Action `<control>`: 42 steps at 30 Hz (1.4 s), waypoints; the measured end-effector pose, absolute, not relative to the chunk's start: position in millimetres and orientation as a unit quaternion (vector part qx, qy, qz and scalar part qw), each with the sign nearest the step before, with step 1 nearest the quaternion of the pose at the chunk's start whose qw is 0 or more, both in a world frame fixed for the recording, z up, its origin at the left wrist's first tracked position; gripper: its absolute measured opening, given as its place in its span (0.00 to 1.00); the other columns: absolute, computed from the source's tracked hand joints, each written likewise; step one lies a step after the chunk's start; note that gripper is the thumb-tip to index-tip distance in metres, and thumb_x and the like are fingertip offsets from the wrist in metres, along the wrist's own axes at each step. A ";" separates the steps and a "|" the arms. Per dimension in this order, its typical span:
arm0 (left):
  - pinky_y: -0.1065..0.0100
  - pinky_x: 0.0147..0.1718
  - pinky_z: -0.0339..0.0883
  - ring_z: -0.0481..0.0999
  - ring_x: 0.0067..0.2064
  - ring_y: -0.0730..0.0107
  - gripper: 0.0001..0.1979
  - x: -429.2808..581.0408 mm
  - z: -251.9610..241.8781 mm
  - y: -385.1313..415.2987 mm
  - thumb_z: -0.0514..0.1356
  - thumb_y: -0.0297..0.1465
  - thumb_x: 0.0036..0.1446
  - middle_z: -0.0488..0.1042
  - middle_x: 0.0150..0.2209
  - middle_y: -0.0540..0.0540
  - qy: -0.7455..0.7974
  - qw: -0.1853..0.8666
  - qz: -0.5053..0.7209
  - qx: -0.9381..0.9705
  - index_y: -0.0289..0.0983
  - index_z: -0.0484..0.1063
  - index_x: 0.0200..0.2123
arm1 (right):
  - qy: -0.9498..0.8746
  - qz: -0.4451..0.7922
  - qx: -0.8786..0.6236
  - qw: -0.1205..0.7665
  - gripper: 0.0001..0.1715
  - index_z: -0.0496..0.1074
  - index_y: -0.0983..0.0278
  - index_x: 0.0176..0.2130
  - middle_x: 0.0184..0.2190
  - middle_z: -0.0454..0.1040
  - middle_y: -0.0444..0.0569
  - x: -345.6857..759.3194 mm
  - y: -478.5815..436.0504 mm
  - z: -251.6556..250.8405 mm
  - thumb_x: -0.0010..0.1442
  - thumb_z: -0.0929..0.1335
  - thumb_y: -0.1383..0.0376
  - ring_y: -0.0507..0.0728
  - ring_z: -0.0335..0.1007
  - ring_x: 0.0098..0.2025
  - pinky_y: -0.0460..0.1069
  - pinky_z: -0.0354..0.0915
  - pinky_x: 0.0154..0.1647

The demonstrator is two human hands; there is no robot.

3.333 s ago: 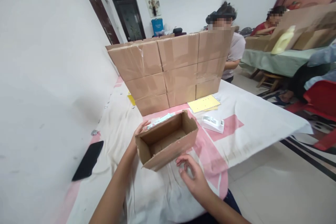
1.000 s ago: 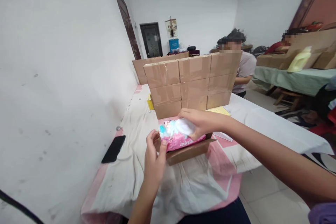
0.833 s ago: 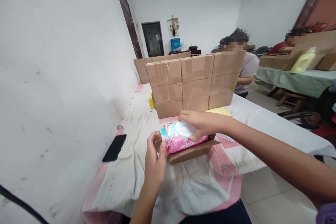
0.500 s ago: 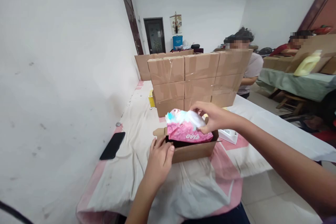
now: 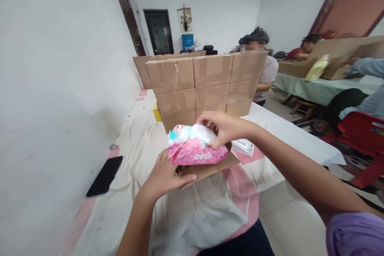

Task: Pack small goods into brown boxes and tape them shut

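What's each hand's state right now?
Left hand: open, thumb on the brown rectangular cardboard box.
Right hand: holding the pink-and-white plastic pack.

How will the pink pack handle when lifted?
The pink pack is probably soft, not stiff: its left end looks creased. Possibly slippery, since it looks glossy. That end may sag: the right hand grips right of centre.

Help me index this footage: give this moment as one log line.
left hand: on open cardboard box; right hand: gripping pink soft pack; pack: over box opening; taped carton stack: behind
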State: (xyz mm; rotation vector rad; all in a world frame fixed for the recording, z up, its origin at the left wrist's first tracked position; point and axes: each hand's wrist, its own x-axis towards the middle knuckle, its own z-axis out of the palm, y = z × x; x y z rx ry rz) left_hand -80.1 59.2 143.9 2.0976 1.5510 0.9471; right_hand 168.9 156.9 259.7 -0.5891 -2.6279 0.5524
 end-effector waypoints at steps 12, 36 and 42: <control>0.32 0.65 0.40 0.62 0.66 0.36 0.22 -90.6 111.3 58.3 0.62 0.58 0.51 0.83 0.44 0.42 0.573 0.128 0.163 0.793 0.48 0.83 0.32 | -0.974 -0.010 -0.208 -0.086 0.33 0.69 0.72 0.51 0.48 0.73 0.61 123.8 193.9 200.1 0.50 0.75 0.57 0.65 0.72 0.44 0.52 0.65 0.34; 0.34 0.67 0.28 0.57 0.71 0.42 0.22 -74.3 100.0 62.7 0.59 0.58 0.54 0.82 0.40 0.50 0.573 0.098 0.142 0.801 0.47 0.76 0.28 | -0.975 -0.073 -0.160 -0.138 0.25 0.71 0.74 0.54 0.50 0.76 0.62 122.9 194.8 160.5 0.59 0.71 0.64 0.64 0.76 0.43 0.53 0.67 0.36; 0.34 0.67 0.28 0.59 0.70 0.43 0.23 -76.1 95.0 63.6 0.59 0.59 0.54 0.82 0.38 0.50 0.568 0.083 0.160 0.803 0.47 0.77 0.29 | -0.971 -0.065 -0.177 -0.148 0.18 0.73 0.71 0.51 0.47 0.78 0.61 119.8 189.3 160.0 0.61 0.70 0.68 0.63 0.77 0.44 0.52 0.67 0.37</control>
